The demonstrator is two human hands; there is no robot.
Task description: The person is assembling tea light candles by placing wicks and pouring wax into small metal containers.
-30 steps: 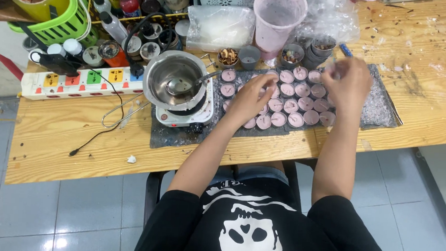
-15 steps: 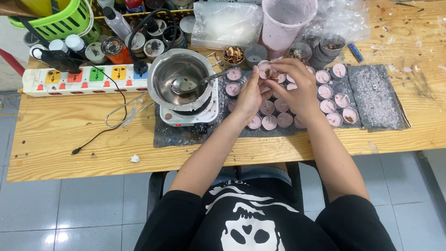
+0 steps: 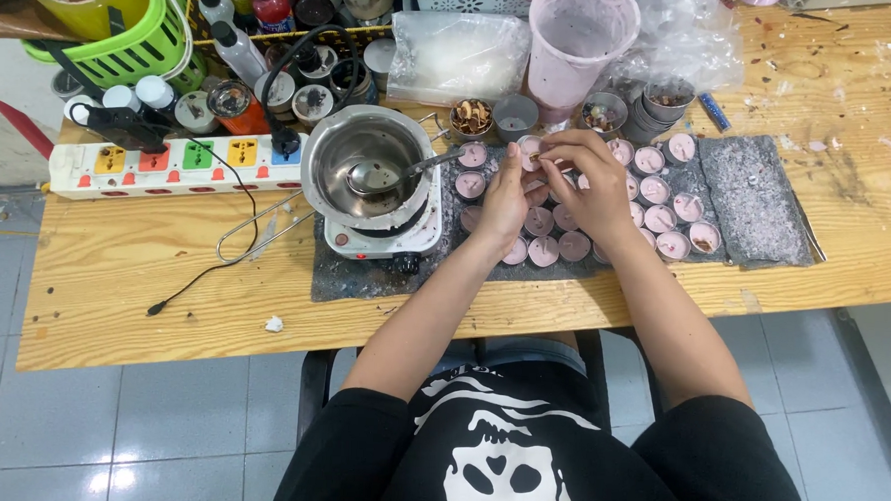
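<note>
Left hand [image 3: 505, 198] and right hand [image 3: 586, 182] meet over pink-filled cups [image 3: 657, 218] on grey mat [image 3: 758, 199], fingers pinched together on something small, too tiny to identify. Likely steadying fine placement. Steel pot [image 3: 367, 162] on hotplate sits at 9 o'clock, within reach.

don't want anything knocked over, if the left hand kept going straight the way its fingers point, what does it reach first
Probably the small grey cup past the pink wax cups. The left hand points up the table, away from the person. Depth is hard to judge from above.
</note>
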